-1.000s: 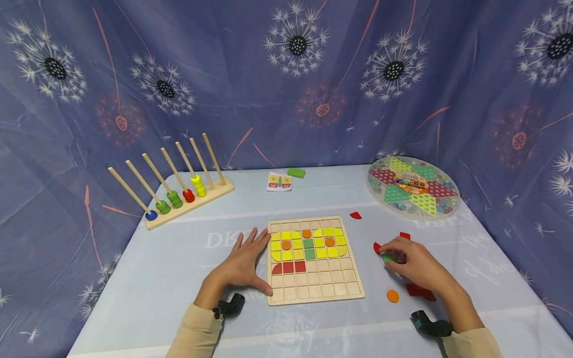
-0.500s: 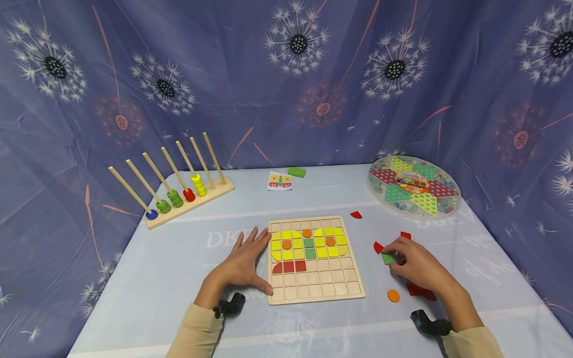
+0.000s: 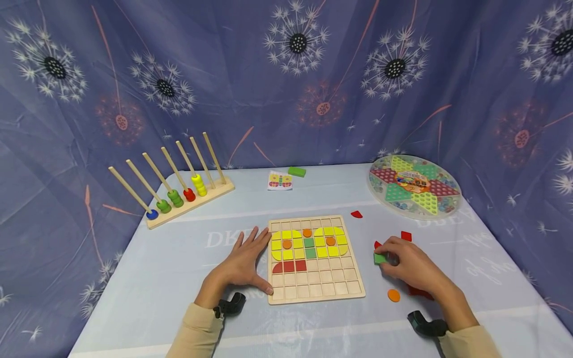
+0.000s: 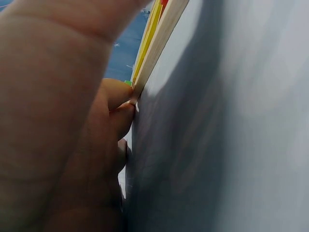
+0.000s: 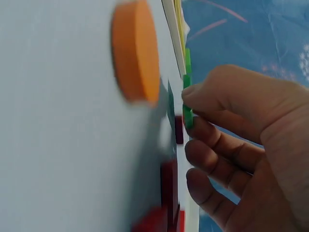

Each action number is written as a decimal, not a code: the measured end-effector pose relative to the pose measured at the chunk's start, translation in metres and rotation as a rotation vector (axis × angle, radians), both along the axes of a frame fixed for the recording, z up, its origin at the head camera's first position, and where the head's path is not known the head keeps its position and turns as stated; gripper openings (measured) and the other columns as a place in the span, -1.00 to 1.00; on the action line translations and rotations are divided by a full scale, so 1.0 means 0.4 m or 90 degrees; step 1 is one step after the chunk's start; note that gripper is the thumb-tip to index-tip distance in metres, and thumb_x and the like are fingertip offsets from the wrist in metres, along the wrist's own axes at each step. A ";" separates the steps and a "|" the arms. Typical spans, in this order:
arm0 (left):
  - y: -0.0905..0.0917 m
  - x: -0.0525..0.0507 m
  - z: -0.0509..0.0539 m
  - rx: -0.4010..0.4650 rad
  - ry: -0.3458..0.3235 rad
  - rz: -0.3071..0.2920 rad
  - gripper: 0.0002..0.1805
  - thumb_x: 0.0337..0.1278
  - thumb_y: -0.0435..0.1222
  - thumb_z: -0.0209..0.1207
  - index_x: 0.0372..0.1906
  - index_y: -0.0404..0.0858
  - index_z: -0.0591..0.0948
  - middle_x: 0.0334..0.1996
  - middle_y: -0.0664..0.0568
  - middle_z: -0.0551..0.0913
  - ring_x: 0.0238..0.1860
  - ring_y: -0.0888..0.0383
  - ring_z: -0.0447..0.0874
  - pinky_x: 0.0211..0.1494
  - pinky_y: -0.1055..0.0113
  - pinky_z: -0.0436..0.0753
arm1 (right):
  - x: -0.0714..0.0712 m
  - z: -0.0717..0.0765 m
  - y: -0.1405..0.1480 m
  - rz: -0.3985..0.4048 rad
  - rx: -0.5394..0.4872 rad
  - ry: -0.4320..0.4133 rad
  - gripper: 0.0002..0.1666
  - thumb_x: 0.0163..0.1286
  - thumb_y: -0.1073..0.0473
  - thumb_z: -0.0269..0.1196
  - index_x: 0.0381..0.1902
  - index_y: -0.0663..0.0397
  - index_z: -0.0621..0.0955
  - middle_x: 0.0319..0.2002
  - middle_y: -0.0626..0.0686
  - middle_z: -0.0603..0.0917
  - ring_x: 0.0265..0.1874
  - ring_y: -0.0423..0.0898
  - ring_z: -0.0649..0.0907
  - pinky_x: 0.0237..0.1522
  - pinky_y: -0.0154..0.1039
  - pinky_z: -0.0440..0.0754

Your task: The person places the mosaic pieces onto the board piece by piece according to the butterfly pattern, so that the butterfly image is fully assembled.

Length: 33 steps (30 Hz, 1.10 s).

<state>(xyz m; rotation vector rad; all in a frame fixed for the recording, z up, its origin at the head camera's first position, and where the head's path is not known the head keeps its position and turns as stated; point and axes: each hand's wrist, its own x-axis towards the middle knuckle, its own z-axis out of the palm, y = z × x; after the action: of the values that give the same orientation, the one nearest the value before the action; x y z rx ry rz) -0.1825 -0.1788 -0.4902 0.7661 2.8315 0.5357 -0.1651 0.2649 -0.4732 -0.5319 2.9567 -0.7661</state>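
A person at a pale-covered table [image 3: 250, 330] pinches a small green piece [image 3: 379, 258] between thumb and fingertips of the right hand [image 3: 409, 261], the grip closed down to the piece's thickness and the remaining fingers loosely bent. The piece is to the right of a wooden grid board [image 3: 331, 288], well apart from it and near a red wedge [image 3: 377, 244]; in the right wrist view it appears just clear of the table. The left hand [image 3: 241, 262], fingers spread and gripping nothing, touches the board's left edge, seemingly to steady it. Yellow pieces [image 3: 333, 251], two green squares [image 3: 309, 248] and three red pieces [image 3: 289, 266] fill part of the grid, while an orange disc [image 3: 394, 295] lies loose near the right wrist. The step in hand looks like picking up another tile for a butterfly like that on the card [image 3: 280, 181]; the next move would call for carrying it leftward and setting it flat in a bare cell, probably the one below the green squares
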 end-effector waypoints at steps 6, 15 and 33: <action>0.000 0.000 -0.001 0.001 0.004 -0.001 0.63 -0.84 0.55 0.30 0.53 -0.20 -0.03 0.53 0.05 -0.13 0.50 -0.03 -0.32 0.44 -0.09 -0.33 | -0.006 0.003 -0.067 0.035 -0.007 -0.001 -0.67 0.06 0.14 0.44 -0.15 -0.16 0.72 -0.29 -0.25 0.54 -0.33 -0.21 0.48 -0.28 -0.29 0.55; -0.002 -0.002 -0.003 -0.002 0.007 -0.002 0.63 -0.84 0.57 0.28 0.54 -0.19 -0.03 0.53 0.06 -0.13 0.50 -0.04 -0.32 0.44 -0.10 -0.31 | -0.020 0.020 -0.178 0.095 -0.002 0.014 -0.69 0.08 0.09 0.42 -0.15 -0.20 0.73 -0.32 -0.25 0.51 -0.34 -0.24 0.48 -0.31 -0.34 0.51; -0.002 -0.002 -0.005 0.006 0.012 -0.005 0.63 -0.84 0.55 0.30 0.54 -0.19 -0.02 0.53 0.04 -0.12 0.50 -0.05 -0.31 0.44 -0.11 -0.31 | -0.034 0.020 -0.356 0.206 0.037 0.067 -0.71 0.14 0.10 0.32 -0.14 -0.17 0.74 -0.25 -0.24 0.54 -0.23 -0.29 0.48 -0.17 -0.32 0.54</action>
<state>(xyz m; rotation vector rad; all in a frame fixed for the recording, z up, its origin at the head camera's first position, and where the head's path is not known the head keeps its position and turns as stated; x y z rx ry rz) -0.1835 -0.1795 -0.4921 0.7880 2.8444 0.5439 -0.1788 0.1225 -0.4651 -1.0407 2.8627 -0.6338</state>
